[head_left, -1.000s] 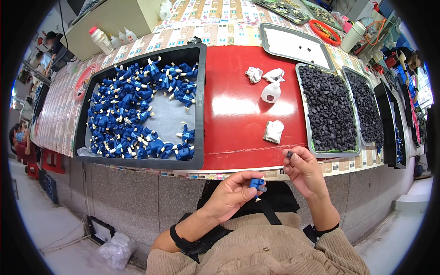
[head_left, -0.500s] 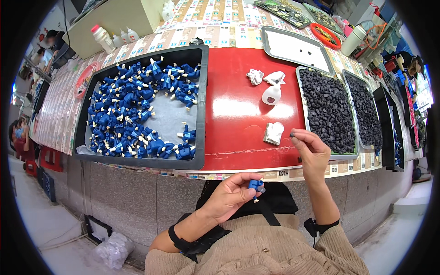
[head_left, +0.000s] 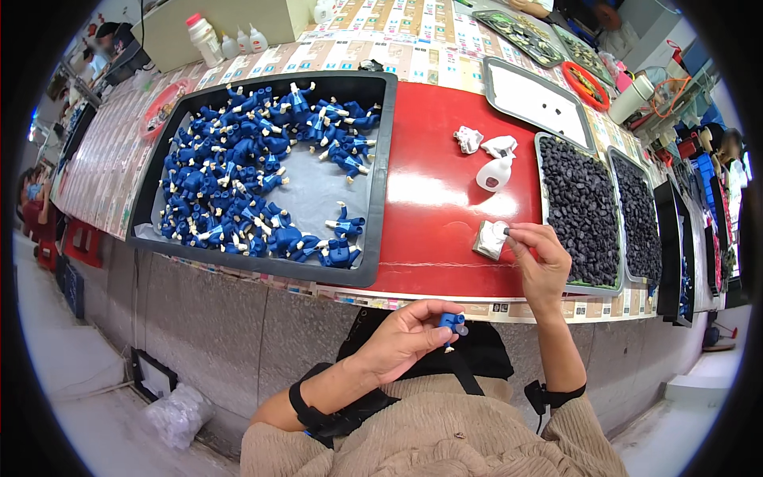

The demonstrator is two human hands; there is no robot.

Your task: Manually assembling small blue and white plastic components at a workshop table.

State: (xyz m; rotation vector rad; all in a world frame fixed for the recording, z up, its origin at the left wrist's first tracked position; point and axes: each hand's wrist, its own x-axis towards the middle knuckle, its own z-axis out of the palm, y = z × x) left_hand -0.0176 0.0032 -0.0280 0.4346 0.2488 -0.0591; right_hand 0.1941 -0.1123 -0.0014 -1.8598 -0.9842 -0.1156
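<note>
My left hand (head_left: pixel 397 343) is closed around a small blue figurine body (head_left: pixel 451 321) with a pale hand on it, held over the table's front edge. A small dark piece (head_left: pixel 506 231) is pinched between the thumb and fingertips of my right hand (head_left: pixel 544 269). That piece is at the right edge of a small block with a white, wrinkled top (head_left: pixel 491 238); whether they touch I cannot tell. Behind the block, on the red mat (head_left: pixel 433 191), lies a white squeeze bottle (head_left: pixel 494 176) with crumpled white tissue (head_left: pixel 468 140) near it.
To the left, a black tray (head_left: pixel 385 167) holds many blue figurine bodies. Trays of dark pieces (head_left: pixel 579 211) stand at the right, with a grey-rimmed white tray (head_left: pixel 528 94) behind them. An orange-red round tray (head_left: pixel 586 86) and white bottles (head_left: pixel 257 40) are farther back.
The view has shifted, so the table things appear farther right. Relative to the table, my right hand has moved left, bringing the dark piece to the white-topped block. My left hand keeps its hold.
</note>
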